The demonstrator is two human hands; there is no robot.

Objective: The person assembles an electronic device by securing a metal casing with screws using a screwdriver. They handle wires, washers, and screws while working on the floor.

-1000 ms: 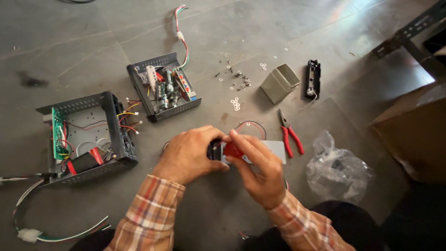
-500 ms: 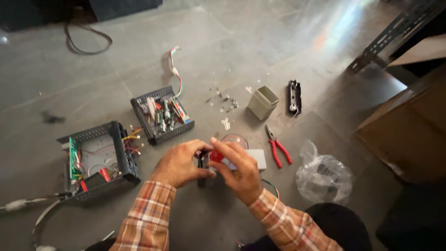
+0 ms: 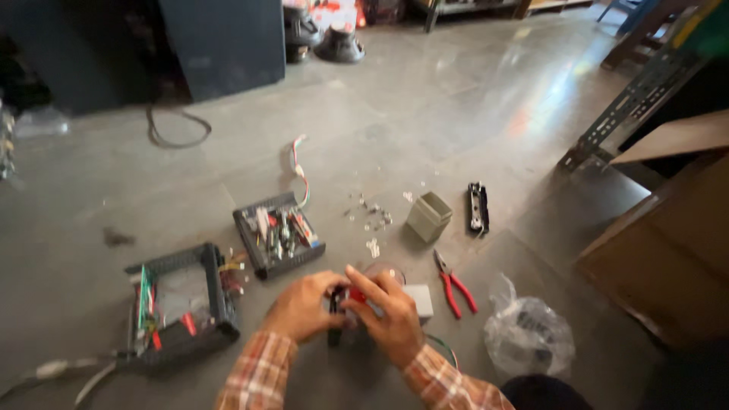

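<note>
While both hands meet low over the floor (image 3: 456,137), the left hand (image 3: 302,306) and right hand (image 3: 387,315) close together on a small black-and-red part (image 3: 346,302); the blur hides its kind. A grey box (image 3: 420,300) lies just behind the right hand, red pliers (image 3: 454,282) beside it. Two open black units (image 3: 278,234) (image 3: 181,304) sit to the left, screws (image 3: 370,216) beyond, a plastic bag (image 3: 528,336) to the right.

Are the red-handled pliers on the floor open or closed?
Open. The red-handled pliers lie flat on the floor with their handles spread apart, to the right of the hands and untouched.
</note>
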